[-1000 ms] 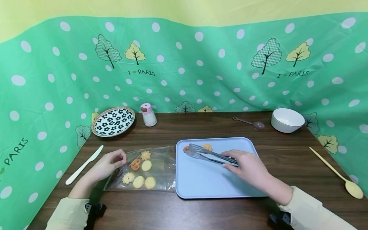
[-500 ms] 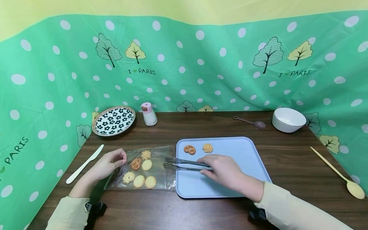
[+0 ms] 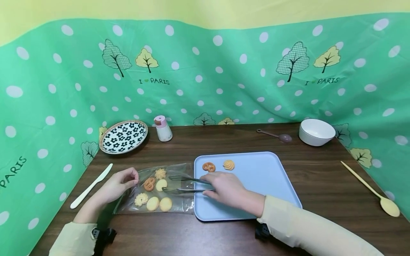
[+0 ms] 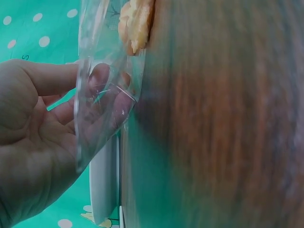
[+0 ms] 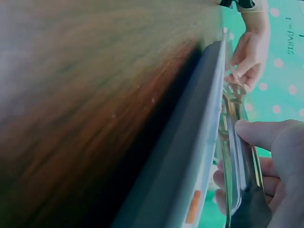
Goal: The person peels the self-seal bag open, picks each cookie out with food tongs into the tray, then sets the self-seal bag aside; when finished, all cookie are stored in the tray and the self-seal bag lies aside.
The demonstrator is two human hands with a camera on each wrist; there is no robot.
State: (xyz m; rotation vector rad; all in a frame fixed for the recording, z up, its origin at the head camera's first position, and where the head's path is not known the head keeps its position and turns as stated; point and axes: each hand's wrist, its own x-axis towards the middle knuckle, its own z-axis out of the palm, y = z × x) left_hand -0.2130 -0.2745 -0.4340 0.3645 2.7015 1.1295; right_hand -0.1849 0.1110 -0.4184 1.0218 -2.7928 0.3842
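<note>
My left hand (image 3: pixel 119 184) pinches the left edge of a clear plastic bag (image 3: pixel 184 202) lying on the table. In the left wrist view, the clear film (image 4: pixel 90 123) runs over the fingers. On or in the bag lie a pretzel cookie (image 3: pixel 149 184), a round cookie (image 3: pixel 161 185) and several other cookies. My right hand (image 3: pixel 228 190) grips metal tongs (image 3: pixel 187 191), their arms spread, tips over the bag's right half. The lower tip overlaps the round cookie's edge. The right wrist view shows the thumb pressing on the tongs (image 5: pixel 244 161).
A blue tray (image 3: pixel 256 188) beside the bag carries a pretzel cookie (image 3: pixel 209 166) and a swirl cookie (image 3: pixel 229 165). A white knife (image 3: pixel 91 186) lies left. Behind stand a flowered plate (image 3: pixel 123 137), a shaker (image 3: pixel 163 128) and a white bowl (image 3: pixel 317 132). A yellow spoon (image 3: pixel 369 188) lies right.
My right hand has carried the tongs leftward from above the tray to over the bag, and their arms have spread. The left hand keeps its hold on the bag.
</note>
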